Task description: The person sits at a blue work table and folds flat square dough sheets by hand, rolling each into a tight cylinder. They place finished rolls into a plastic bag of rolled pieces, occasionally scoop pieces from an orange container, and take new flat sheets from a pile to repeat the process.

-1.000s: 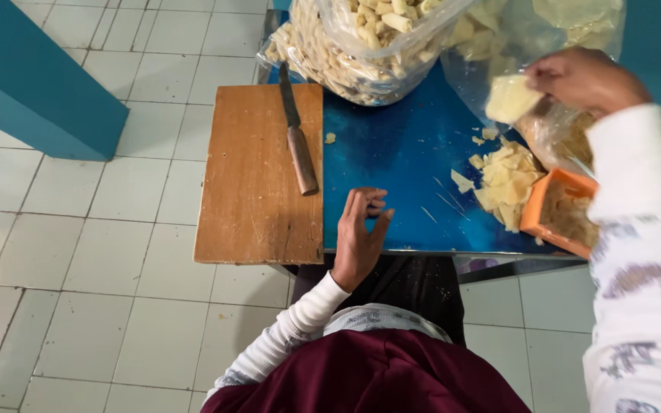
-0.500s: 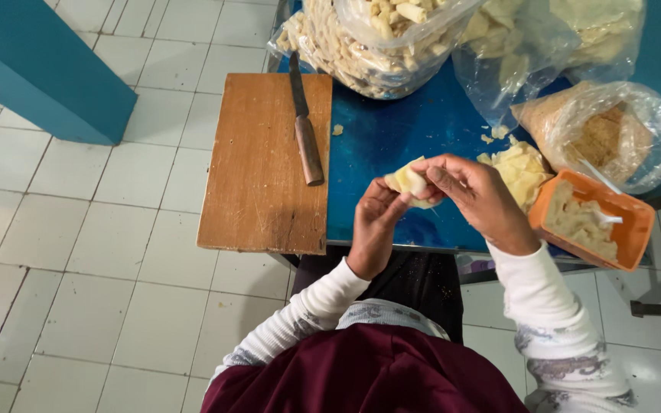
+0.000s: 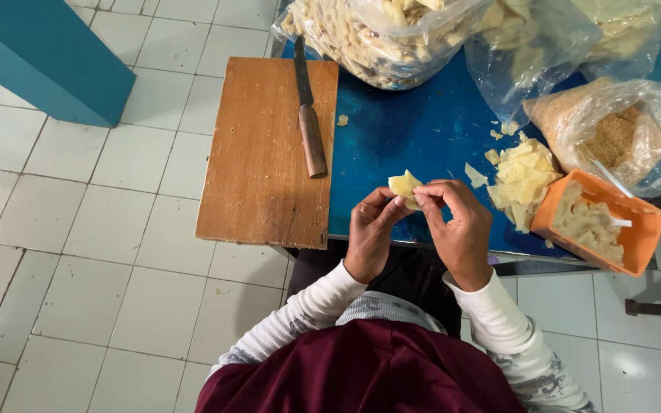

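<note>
Currently both hands pinch one pale yellow thin dough wrapper [image 3: 405, 186], held in the air above the front edge of the blue counter [image 3: 407, 130]. Left hand [image 3: 369, 232] grip: thumb and fingertips closed on the wrapper's lower left edge. Right hand [image 3: 459, 226] grip: fingers curled over its right side, closed on it too.

Just right of the hands: loose pile of the same pale yellow wrappers [image 3: 522, 174] on the counter. Touching that pile, further right: orange rectangular plastic tub [image 3: 602, 222] with pale filling and a white utensil in it. Behind the tub: clear plastic bag of brownish crumbs [image 3: 613, 130]. Far edge: large clear bags of pale pieces [image 3: 376, 30].

Left of the hands: brown wooden cutting board [image 3: 265, 153], overhanging the counter's left edge. Wooden-handled knife [image 3: 309, 122] lies on its right side.
</note>
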Tool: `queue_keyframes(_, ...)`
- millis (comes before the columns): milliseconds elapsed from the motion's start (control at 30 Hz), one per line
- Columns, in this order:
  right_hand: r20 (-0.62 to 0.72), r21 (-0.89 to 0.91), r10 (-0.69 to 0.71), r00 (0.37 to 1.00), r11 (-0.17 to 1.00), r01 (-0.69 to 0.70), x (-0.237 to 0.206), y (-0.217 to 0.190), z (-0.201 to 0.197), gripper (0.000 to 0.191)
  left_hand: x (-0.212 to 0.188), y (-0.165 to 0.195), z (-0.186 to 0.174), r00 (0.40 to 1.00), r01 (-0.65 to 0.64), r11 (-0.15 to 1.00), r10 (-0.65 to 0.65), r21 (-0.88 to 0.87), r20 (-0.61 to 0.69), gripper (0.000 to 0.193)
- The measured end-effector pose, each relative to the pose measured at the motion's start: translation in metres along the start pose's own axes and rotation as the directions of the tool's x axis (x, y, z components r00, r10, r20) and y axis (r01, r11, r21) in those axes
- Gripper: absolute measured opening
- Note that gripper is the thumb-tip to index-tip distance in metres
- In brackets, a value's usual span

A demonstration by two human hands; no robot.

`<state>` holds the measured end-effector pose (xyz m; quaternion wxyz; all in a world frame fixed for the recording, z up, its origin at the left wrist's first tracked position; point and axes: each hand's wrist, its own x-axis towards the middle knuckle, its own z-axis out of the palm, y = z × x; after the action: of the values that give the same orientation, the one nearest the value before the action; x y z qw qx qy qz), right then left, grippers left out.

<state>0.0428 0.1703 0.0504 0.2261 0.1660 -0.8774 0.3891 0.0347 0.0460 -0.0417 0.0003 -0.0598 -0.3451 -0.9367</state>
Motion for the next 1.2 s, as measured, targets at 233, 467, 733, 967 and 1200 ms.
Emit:
queue_keyframes(233,0.32,0.601,0.37,0.872,0.632,-0.489,0.019,0.022,-0.007,0.016,0.001,0.008,-0.007,0.998,0.035,0.999,-0.034,0.022,-0.049,0.016)
queue_keyframes(467,0.142,0.063,0.027,0.989,0.997,-0.036,0.006,0.012,0.003,0.018,0.006,0.006,-0.009,0.999,-0.021,0.995,0.025,0.094,-0.046,0.019)
queue_keyframes(733,0.448,0.717,0.528,0.722,0.271,-0.643,0.025,0.058,-0.005,0.007,0.002,0.012,-0.015,0.997,0.024,0.998,-0.02,0.057,-0.076,0.015)
queue_keyframes(967,-0.009,-0.078,0.037,0.999,0.996,-0.037,0.044,0.067,0.0,0.009,-0.005,0.025,-0.012,0.995,-0.012,0.995,0.021,0.1,-0.096,0.015)
queue_keyframes(1200,0.202,-0.23,-0.243,0.949,0.93,0.287,0.023,0.049,0.01,0.015,-0.005,0.028,-0.009,0.994,-0.051,0.995,0.06,0.088,-0.097,0.015)
